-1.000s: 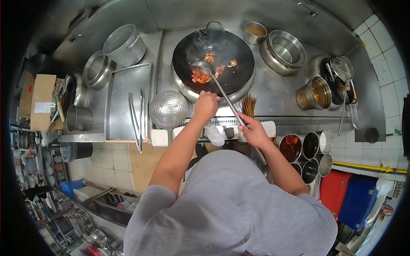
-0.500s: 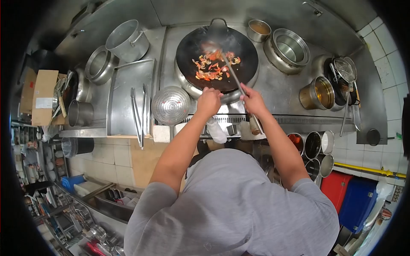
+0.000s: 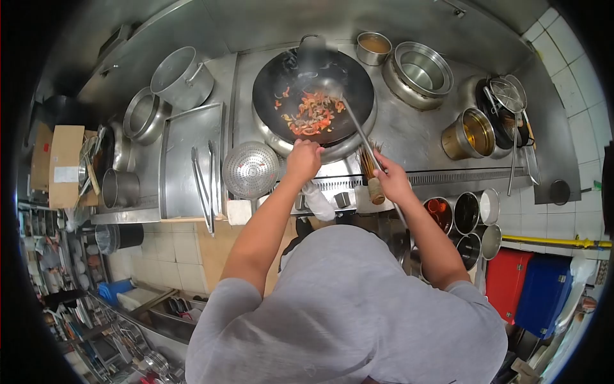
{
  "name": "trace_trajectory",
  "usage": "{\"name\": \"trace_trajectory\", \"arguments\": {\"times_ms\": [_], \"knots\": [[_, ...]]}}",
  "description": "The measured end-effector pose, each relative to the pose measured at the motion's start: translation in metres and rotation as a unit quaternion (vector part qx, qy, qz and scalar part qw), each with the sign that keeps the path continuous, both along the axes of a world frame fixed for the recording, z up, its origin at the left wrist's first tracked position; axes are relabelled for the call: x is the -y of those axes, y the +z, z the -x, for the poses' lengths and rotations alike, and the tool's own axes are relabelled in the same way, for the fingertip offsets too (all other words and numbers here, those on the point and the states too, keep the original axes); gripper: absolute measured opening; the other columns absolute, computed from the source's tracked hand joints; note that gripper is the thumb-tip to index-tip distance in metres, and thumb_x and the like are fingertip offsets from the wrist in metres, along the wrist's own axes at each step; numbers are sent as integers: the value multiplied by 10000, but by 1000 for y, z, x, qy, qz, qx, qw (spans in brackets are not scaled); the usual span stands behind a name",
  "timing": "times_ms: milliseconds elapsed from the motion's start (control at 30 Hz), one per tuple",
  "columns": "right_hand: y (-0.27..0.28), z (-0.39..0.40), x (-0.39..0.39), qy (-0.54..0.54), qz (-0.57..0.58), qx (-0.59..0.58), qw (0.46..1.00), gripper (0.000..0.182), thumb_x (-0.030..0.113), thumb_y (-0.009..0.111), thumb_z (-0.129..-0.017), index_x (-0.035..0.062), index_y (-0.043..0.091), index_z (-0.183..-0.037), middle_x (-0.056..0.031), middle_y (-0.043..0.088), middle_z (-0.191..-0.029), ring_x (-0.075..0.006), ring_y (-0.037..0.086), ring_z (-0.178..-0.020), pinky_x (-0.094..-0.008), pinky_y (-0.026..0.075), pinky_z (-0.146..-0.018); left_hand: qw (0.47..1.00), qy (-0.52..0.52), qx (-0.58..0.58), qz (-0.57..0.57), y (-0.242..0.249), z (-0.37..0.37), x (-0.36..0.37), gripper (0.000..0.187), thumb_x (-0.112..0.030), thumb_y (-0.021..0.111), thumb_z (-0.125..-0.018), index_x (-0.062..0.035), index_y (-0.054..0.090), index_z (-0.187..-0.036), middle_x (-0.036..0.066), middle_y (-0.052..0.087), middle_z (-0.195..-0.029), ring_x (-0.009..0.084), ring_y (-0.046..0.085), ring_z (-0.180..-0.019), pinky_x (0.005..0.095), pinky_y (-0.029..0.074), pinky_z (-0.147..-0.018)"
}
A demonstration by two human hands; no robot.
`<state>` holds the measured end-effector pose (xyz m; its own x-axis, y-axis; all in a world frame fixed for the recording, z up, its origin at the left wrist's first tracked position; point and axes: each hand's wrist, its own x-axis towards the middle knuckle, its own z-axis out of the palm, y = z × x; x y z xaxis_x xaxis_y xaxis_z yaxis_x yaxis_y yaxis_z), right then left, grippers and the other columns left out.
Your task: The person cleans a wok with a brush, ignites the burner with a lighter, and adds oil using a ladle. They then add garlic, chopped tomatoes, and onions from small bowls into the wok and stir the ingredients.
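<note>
A dark wok sits on the round burner, holding sliced red and pale food, with some steam above it. My left hand is closed at the wok's near edge; its grip is partly hidden. A white cloth hangs just below that hand. My right hand is wrapped round the long handle of a metal ladle, whose bowl is inside the wok at the right of the food. Beside the right hand, a bamboo wok brush rests at the stove's front.
Left of the wok are a perforated strainer, tongs on a metal tray, and a tall pot. To the right stand a pot of oil and a pot of clear liquid. Several seasoning containers sit front right.
My right hand has drawn the ladle back toward me and to the right. The food has bunched together, with a few pieces apart at the left. My left hand stays at the wok's edge.
</note>
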<state>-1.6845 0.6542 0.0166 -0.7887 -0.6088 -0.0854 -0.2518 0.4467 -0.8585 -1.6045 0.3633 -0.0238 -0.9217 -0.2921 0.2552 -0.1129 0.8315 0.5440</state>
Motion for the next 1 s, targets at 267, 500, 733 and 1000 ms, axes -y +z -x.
{"name": "trace_trajectory", "arguments": {"times_ms": [267,500,733,1000], "knots": [[-6,-3,47,-77,-9,135,988,585,28,674,-978,51,557,-1551,-235,689,-1403,-304,674,-1275,-348,479,-1110,1000,-4,28,5,7,-2,-1,210,-222,678,-997,-37,747,-928,153,711,-968,387,635,-1015,501,558,-872],[21,-51,1,24,-2,220,975,588,16,665,-980,72,565,-1557,-125,729,-1117,-168,643,-961,-312,519,-931,1000,0,21,-11,9,-3,-2,207,-214,671,-992,-33,762,-951,174,721,-963,411,627,-973,518,525,-860],[-20,15,87,-47,6,-87,995,609,49,709,-949,113,580,-1541,-239,745,-1246,-384,741,-1074,-404,567,-956,1000,0,23,7,6,1,-2,198,-214,679,-984,-41,773,-960,169,724,-955,406,635,-981,507,533,-862],[57,-8,22,69,-85,-41,993,602,15,686,-960,106,571,-1544,-264,728,-1227,-394,739,-1053,-387,563,-965,1000,-18,10,-14,24,-12,0,216,-228,677,-994,-44,785,-968,182,734,-980,415,639,-992,511,530,-885]]}}
